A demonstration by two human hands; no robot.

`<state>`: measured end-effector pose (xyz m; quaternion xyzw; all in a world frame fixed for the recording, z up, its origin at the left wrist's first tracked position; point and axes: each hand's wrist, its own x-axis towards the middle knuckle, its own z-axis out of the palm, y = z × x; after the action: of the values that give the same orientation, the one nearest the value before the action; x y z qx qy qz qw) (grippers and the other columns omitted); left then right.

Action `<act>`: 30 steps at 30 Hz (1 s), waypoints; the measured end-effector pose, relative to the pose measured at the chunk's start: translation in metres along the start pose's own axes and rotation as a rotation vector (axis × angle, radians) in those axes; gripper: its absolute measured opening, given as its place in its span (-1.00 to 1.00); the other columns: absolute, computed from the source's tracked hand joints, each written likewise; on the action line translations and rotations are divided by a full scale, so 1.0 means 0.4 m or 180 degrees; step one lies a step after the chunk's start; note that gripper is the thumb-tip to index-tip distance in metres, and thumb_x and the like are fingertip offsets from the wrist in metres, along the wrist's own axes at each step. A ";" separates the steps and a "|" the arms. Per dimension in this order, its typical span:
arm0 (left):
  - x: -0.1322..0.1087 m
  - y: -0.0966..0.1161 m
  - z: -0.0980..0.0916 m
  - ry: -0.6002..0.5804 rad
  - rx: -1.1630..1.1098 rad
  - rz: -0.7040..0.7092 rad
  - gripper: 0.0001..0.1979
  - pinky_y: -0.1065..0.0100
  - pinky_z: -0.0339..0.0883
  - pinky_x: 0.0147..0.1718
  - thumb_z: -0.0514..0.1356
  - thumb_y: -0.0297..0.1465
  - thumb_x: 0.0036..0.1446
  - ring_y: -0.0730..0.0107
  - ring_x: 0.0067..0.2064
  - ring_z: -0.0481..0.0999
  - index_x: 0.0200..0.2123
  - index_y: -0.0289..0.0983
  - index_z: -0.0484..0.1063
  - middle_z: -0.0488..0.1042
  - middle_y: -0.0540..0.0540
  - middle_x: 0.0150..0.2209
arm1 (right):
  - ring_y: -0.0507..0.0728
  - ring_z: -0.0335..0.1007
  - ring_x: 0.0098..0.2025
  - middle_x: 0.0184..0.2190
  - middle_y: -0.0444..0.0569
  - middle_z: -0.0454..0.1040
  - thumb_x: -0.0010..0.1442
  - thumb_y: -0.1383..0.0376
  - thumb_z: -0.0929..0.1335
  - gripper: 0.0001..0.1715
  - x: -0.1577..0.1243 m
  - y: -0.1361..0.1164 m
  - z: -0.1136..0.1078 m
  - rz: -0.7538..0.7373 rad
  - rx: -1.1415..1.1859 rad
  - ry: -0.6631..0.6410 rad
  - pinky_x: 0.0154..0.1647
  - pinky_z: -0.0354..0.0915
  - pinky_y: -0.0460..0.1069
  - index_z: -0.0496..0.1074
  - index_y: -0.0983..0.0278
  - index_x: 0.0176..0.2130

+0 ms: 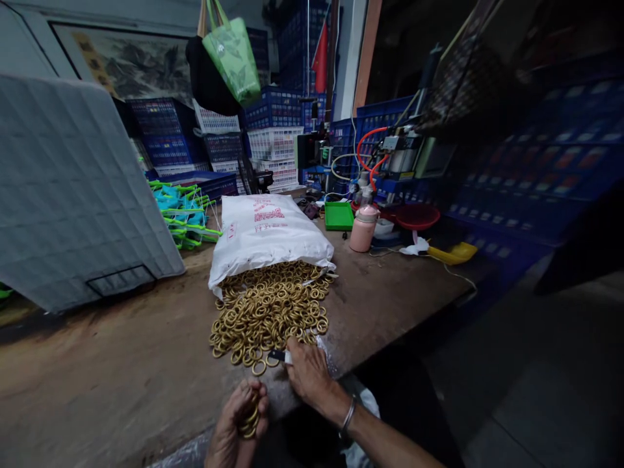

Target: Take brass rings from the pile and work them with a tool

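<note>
My left hand (229,422) is curled around several brass-coloured rings (249,422) at the table's near edge. My right hand (309,372), with a bangle on its wrist, is closed on a small tool (277,355) that has a flat dark end and a white part by the fingers; its exact kind I cannot make out. The tool's dark end points left, at the near edge of a heap of brass-coloured rings (273,312). One loose ring (259,368) lies between the heap and my left hand. The heap spreads out from the mouth of a white sack (273,231) lying on its side.
A large grey padded panel (82,188) stands at the left, with green and blue pieces (185,214) behind it. Beyond the sack, the table (390,292) bears a green tray (338,216), a pink bottle (364,229), a red dish (416,216) and a yellow scoop (453,253).
</note>
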<state>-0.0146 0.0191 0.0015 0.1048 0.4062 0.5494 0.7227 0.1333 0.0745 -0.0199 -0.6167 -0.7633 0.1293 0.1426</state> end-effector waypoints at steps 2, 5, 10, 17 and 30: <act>0.008 -0.002 -0.006 0.0045 -0.0027 0.0007 -0.78 0.54 0.19 -0.63 0.34 -0.38 -0.25 0.51 -0.48 0.38 -0.49 -0.34 0.40 0.43 -0.04 -0.46 | 0.09 0.30 -0.35 -0.40 -0.05 0.42 -0.02 0.44 0.20 -0.72 -0.002 0.003 -0.012 -0.0118 0.0132 -0.0025 -0.38 -0.01 -0.08 0.25 0.26 -0.23; 0.015 -0.009 0.002 0.0079 0.0229 0.0073 -0.79 0.55 0.19 -0.65 0.32 -0.37 -0.22 0.52 -0.50 0.37 -0.50 -0.34 0.38 0.41 -0.02 -0.49 | 0.06 0.30 -0.37 -0.41 -0.10 0.42 -0.05 0.44 0.21 -0.70 -0.011 0.002 -0.031 -0.0425 0.0477 -0.0052 -0.40 0.00 -0.11 0.26 0.24 -0.24; 0.028 -0.029 0.027 -0.0020 0.0955 0.0508 -0.70 0.58 0.03 -0.76 0.26 -0.21 -0.15 0.60 -0.67 0.22 -0.42 -0.31 0.36 0.29 0.09 -0.67 | 0.05 0.31 -0.40 -0.45 -0.12 0.42 -0.02 0.38 0.25 -0.77 -0.031 -0.016 -0.058 -0.0879 0.0885 -0.0074 -0.42 0.02 -0.12 0.28 0.23 -0.26; 0.038 -0.036 0.001 -0.0074 0.1768 0.0615 -0.68 0.57 -0.06 -0.75 0.16 -0.13 -0.07 0.66 -0.72 0.07 -0.54 -0.30 0.27 0.19 0.13 -0.73 | -0.02 0.23 -0.49 -0.54 -0.18 0.35 0.03 0.34 0.26 -0.94 -0.039 -0.036 -0.068 -0.0664 0.1756 -0.0159 -0.46 0.05 -0.15 0.30 0.26 -0.38; 0.019 -0.039 0.031 0.0281 0.2338 0.1458 -0.71 0.52 0.07 -0.67 0.19 -0.15 -0.13 0.58 -0.66 0.15 -0.51 -0.28 0.37 0.22 0.11 -0.69 | -0.05 0.05 -0.55 -0.64 -0.22 0.15 0.11 0.16 0.19 -0.69 -0.023 -0.042 -0.032 0.0063 0.2821 -0.0592 -0.54 0.01 -0.16 0.22 0.31 -0.54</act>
<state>0.0055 0.0236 -0.0035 0.4187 0.5715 0.5185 0.4789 0.1245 0.0623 -0.0023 -0.4891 -0.6379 0.4999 0.3225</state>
